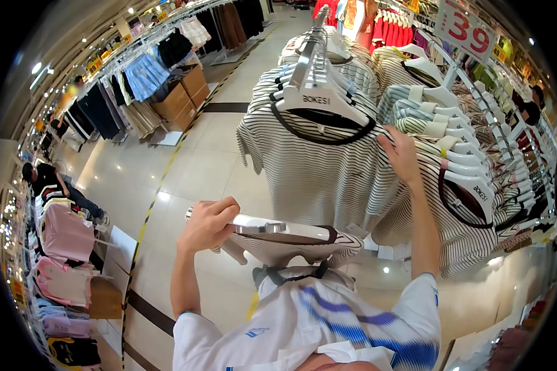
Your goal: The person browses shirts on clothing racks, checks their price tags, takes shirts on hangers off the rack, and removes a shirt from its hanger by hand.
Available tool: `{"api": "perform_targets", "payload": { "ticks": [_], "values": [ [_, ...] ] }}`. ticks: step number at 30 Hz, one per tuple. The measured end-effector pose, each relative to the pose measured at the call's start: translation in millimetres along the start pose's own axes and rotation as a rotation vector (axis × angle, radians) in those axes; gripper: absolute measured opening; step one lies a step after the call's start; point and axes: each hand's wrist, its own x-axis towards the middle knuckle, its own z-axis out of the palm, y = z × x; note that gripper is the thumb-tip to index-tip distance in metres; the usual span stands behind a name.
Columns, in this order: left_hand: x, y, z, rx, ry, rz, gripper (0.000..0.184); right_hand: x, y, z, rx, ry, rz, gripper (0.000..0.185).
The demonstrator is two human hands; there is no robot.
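Observation:
My left hand (pixel 211 224) is closed around one end of a white hanger (pixel 260 224), in front of my body. A striped T-shirt (pixel 284 247) with a dark collar hangs from it, seen from above. My right hand (pixel 400 156) is closed on the shoulder of another black-and-white striped T-shirt (pixel 315 161), its fingertips partly hidden by the fabric. That shirt hangs at the front of a rail on a white hanger (pixel 320 102) marked BOKESI, with more hangers packed behind it.
More striped tops (pixel 461 185) hang on the right rack, under a price sign (pixel 466 29) reading 39. Across the tiled aisle (pixel 198 167) are skirts and trousers (pixel 145 77), cardboard boxes (pixel 174 102) and pink tops (pixel 67 232). A person in dark clothes (pixel 46 179) is at the far left.

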Motion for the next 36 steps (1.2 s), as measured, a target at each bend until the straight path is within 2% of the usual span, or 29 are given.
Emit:
{"api": "perform_targets", "payload": {
  "ticks": [3,5,7,11,15,16,18,19,20,22,23,25,26,27,29,30,33,36],
  "values": [
    [2,-2,1,0.005,-0.008,-0.023,0.029,12,13,16,0.066,-0.062,0.072,0.036],
    [4,-2,0,0.009,-0.021,-0.043,0.029,16,31,29,0.071,-0.042,0.039,0.036],
    [6,0,-1,0.004,-0.005,-0.047,0.028,19,36,34,0.093,-0.124,0.114,0.036],
    [8,-2,-3,0.023,-0.004,-0.052,0.029,18,43,42,0.125,-0.112,0.098,0.035],
    [15,-8,3,0.038,-0.016,-0.090,0.030,12,42,37,-0.029,-0.165,0.054,0.034],
    [19,-8,3,0.031,0.004,-0.101,0.030,9,24,29,-0.111,-0.157,0.100,0.035],
    [32,-1,-6,0.088,0.033,-0.073,0.029,1,-21,14,-0.230,0.039,-0.085,0.038],
    [40,4,-12,0.141,0.057,-0.050,0.029,-8,-39,5,-0.023,-0.073,-0.079,0.045],
    [51,7,-16,0.067,0.098,-0.062,0.027,-16,-54,-4,0.184,-0.190,-0.070,0.052],
    [71,11,-28,-0.008,0.101,-0.092,0.025,-29,-81,-32,0.537,-0.535,0.021,0.063],
    [80,12,-32,-0.081,0.098,-0.112,0.025,-34,-84,-38,0.532,-0.545,0.017,0.063],
    [97,16,-36,-0.070,0.085,-0.109,0.024,-40,-83,-49,0.516,-0.439,0.007,0.062],
    [105,16,-36,-0.057,0.060,-0.099,0.023,-41,-79,-51,0.378,-0.319,0.001,0.049],
    [115,13,-32,-0.064,0.067,-0.099,0.023,-42,-70,-50,0.370,-0.324,0.000,0.049],
    [134,3,-22,-0.049,0.125,-0.038,0.024,-44,-46,-41,0.252,-0.183,0.226,0.038],
    [140,-3,-16,-0.084,0.093,-0.087,0.026,-41,-43,-36,0.311,-0.147,0.238,0.029],
    [146,-26,1,-0.111,0.094,-0.065,0.026,-39,-30,-23,0.347,-0.136,0.250,0.029],
    [144,-59,19,-0.190,0.092,-0.074,0.024,-28,-24,-5,0.283,-0.120,0.166,0.033]
  ]
}}
